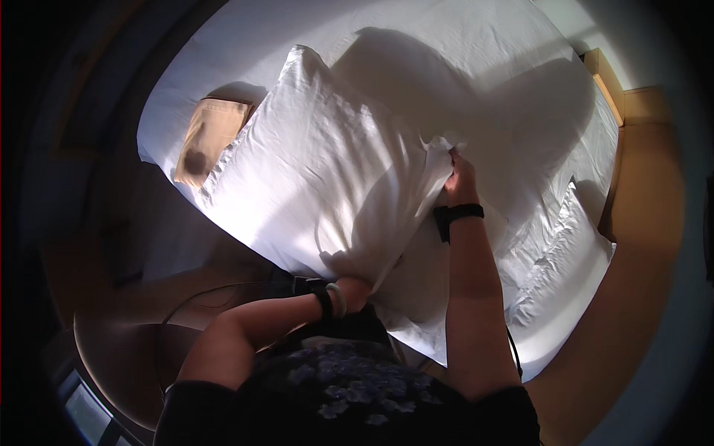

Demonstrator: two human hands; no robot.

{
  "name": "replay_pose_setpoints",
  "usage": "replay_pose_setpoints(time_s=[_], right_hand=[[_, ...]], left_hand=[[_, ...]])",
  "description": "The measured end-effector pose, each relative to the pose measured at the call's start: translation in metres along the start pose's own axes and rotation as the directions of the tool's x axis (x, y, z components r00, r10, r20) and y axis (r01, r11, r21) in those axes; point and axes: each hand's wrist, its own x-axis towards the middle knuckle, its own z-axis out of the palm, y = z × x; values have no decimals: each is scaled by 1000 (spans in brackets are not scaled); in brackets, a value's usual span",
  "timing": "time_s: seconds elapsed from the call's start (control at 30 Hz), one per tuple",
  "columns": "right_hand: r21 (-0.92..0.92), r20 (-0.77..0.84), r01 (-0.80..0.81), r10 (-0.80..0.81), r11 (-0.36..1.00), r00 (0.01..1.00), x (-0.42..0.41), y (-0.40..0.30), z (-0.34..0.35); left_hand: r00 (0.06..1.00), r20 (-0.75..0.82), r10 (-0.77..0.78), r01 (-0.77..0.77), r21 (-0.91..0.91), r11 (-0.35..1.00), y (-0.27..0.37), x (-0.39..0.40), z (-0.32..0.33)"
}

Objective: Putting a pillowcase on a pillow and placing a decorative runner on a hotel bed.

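Observation:
A white pillow in a pillowcase (312,167) lies at an angle on a bed with a white sheet (502,95). My right hand (462,177) grips one corner edge of the pillowcase, where the fabric is gathered and creased. At the near edge, close to my body, my left hand (354,292) is closed on the other part of the same pillowcase edge; its fingers are partly hidden by the cloth. A folded tan cloth (215,136) rests on the bed beside the far left side of the pillow.
Another white pillow (563,267) lies at the right, by the wooden headboard (647,223). A rounded brown chair (122,357) stands at the lower left, with a dark cable (223,286) running above it to my left wrist.

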Motion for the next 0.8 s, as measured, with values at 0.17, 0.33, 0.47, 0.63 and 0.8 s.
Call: replay_pose_setpoints(time_s=[0.17,0.33,0.47,0.63,0.8], right_hand=[[-625,-33,150,-218,766,975,17,25,-160],[-978,190,207,-407,-3,893,-16,17,-140],[-307,-248,76,-157,949,956,-11,24,-136],[47,-60,18,-15,999,998,-71,18,-98],[-11,376,129,-115,992,919,-136,61,-77]], left_hand=[[989,140,-52,44,54,998,4,20,12],[961,277,-14,-31,157,987,-2,25,26],[959,274,-77,30,171,985,-5,24,32],[948,298,-109,21,283,959,-10,15,44],[980,176,-90,33,301,953,-15,9,64]])
